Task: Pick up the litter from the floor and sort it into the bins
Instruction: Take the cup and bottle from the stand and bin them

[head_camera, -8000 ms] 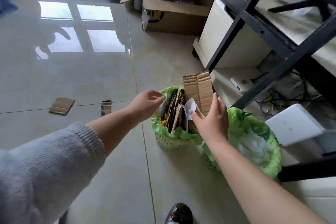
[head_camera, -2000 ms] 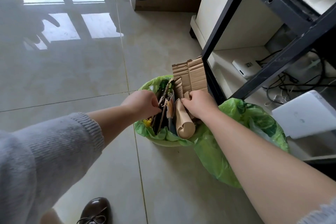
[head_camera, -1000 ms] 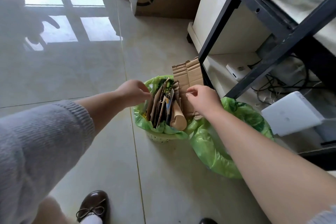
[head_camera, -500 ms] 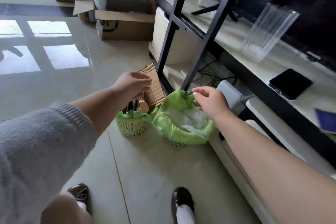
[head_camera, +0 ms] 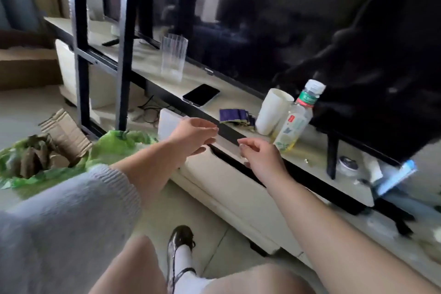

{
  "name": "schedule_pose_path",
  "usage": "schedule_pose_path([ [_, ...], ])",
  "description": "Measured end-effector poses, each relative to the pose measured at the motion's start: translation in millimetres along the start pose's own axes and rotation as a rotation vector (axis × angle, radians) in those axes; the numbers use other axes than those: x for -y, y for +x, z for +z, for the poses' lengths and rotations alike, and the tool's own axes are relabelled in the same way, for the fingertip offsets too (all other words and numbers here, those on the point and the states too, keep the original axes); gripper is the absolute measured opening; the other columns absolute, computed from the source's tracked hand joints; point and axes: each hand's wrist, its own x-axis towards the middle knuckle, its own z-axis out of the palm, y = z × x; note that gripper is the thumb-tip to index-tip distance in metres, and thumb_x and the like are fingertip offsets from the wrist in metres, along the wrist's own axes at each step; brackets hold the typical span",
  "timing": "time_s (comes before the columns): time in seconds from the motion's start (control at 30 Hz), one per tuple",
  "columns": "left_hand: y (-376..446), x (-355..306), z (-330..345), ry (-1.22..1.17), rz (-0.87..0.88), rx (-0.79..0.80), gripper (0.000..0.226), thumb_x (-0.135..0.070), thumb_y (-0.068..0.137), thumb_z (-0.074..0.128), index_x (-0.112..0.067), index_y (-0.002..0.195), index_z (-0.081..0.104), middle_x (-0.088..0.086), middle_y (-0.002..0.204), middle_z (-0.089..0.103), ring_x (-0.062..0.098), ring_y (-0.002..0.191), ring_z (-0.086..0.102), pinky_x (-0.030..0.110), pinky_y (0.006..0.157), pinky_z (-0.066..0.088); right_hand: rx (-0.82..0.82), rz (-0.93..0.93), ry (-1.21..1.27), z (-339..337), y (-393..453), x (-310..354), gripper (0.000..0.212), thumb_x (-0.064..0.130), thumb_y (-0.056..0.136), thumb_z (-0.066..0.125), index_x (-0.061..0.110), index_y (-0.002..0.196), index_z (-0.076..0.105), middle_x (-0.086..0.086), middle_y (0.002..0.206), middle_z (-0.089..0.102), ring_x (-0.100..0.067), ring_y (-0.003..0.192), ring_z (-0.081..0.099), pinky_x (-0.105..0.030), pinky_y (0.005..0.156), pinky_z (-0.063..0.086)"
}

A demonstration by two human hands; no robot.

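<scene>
My left hand [head_camera: 194, 137] and my right hand [head_camera: 259, 156] hover empty, fingers apart, in front of the low TV cabinet [head_camera: 229, 188]. At the far left, the green-lined bin [head_camera: 16, 174] is packed with cardboard pieces [head_camera: 65, 132] that stick up above its rim. Beside it to the right, only the top of the second green-lined bin [head_camera: 124, 143] shows behind my left forearm. No litter is visible on the floor in this view.
On the cabinet top stand a clear glass [head_camera: 173, 57], a phone [head_camera: 201, 94], purple packets [head_camera: 235, 116], a white cup [head_camera: 274, 110] and a plastic bottle [head_camera: 297, 118]. A dark TV screen [head_camera: 310, 31] rises behind. A black shelf frame [head_camera: 80, 50] stands at left. My shoe [head_camera: 179, 243] is below.
My view has swung up and right, from the bins to the TV cabinet. Both hands have left the bins and now hover in front of the cabinet edge, still empty.
</scene>
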Motion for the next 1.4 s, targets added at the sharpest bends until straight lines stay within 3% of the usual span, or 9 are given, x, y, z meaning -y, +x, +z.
schedule_pose_path([
  [0.2,-31,-13,103,-0.004,0.012,0.233,0.003,-0.025,0.083,0.067,-0.024,0.086,0.066,-0.004,0.09,0.071,0.004,0.082,0.066,0.026,0.076,0.052,-0.189,0.114,-0.011,-92,-49,-35,0.017,0.028,0.088,0.054,0.04,0.08,0.062,0.009,0.101,0.068,-0.013,0.099,0.063,-0.043,0.092,0.051],
  [0.47,-42,-5,248,0.065,0.023,0.486,0.01,-0.025,0.084,0.064,-0.023,0.094,0.065,-0.004,0.098,0.07,0.002,0.088,0.067,0.025,0.079,0.053,-0.399,0.231,0.001,-187,-88,-113,0.018,0.028,0.089,0.054,0.03,0.101,0.068,0.01,0.094,0.069,-0.015,0.092,0.065,-0.042,0.088,0.053],
  [0.6,-52,8,325,0.071,0.015,0.624,0.003,-0.023,0.085,0.064,-0.024,0.087,0.065,-0.001,0.093,0.07,0.006,0.085,0.066,0.024,0.076,0.051,-0.491,0.316,-0.006,-242,-104,-164,0.014,0.026,0.089,0.055,0.032,0.095,0.066,0.009,0.091,0.066,-0.014,0.094,0.063,-0.043,0.09,0.052],
  [0.83,-61,29,447,0.144,0.017,0.68,0.009,-0.017,0.085,0.062,-0.02,0.094,0.063,0.001,0.093,0.067,0.016,0.095,0.065,0.032,0.084,0.051,-0.668,0.447,-0.003,-327,-141,-252,0.017,0.022,0.087,0.056,0.031,0.101,0.061,0.01,0.093,0.063,-0.016,0.093,0.061,-0.041,0.091,0.05],
  [0.93,-59,38,496,0.173,0.107,0.655,0.022,-0.015,0.082,0.065,-0.016,0.104,0.063,-0.002,0.093,0.068,0.016,0.091,0.064,0.025,0.074,0.051,-0.767,0.473,-0.013,-361,-147,-282,0.017,0.019,0.087,0.058,0.028,0.101,0.056,0.008,0.101,0.062,-0.013,0.093,0.059,-0.027,0.083,0.048],
  [1.03,-56,50,541,0.194,0.144,0.655,0.049,-0.017,0.077,0.072,-0.015,0.121,0.051,0.003,0.116,0.062,0.013,0.096,0.059,0.02,0.074,0.048,-0.888,0.462,0.006,-394,-144,-306,0.028,0.012,0.085,0.059,0.019,0.112,0.053,0.002,0.111,0.059,-0.005,0.091,0.056,-0.015,0.079,0.043],
  [1.13,-48,62,582,0.251,0.186,0.645,0.091,-0.029,0.067,0.081,-0.019,0.141,0.029,0.002,0.141,0.042,0.017,0.127,0.042,0.03,0.102,0.038,-0.988,0.441,0.066,-430,-132,-327,0.044,0.016,0.085,0.062,0.019,0.126,0.047,0.002,0.12,0.054,-0.01,0.111,0.053,-0.027,0.094,0.044],
  [1.2,-44,67,603,0.284,0.218,0.664,0.109,-0.036,0.061,0.084,-0.027,0.145,0.015,-0.003,0.149,0.03,0.014,0.136,0.029,0.027,0.104,0.029,-1.004,0.435,0.083,-455,-118,-341,0.054,0.021,0.085,0.064,0.022,0.133,0.04,0.003,0.132,0.049,-0.009,0.122,0.046,-0.025,0.097,0.04],
  [1.4,-33,84,644,0.25,0.284,0.747,0.111,-0.038,0.053,0.086,-0.048,0.136,0.013,-0.018,0.136,0.033,-0.001,0.121,0.032,0.017,0.096,0.028,-0.788,0.442,0.115,-509,-72,-372,0.086,0.041,0.077,0.071,0.032,0.145,0.019,0.004,0.15,0.035,-0.012,0.136,0.034,-0.039,0.111,0.031],
])
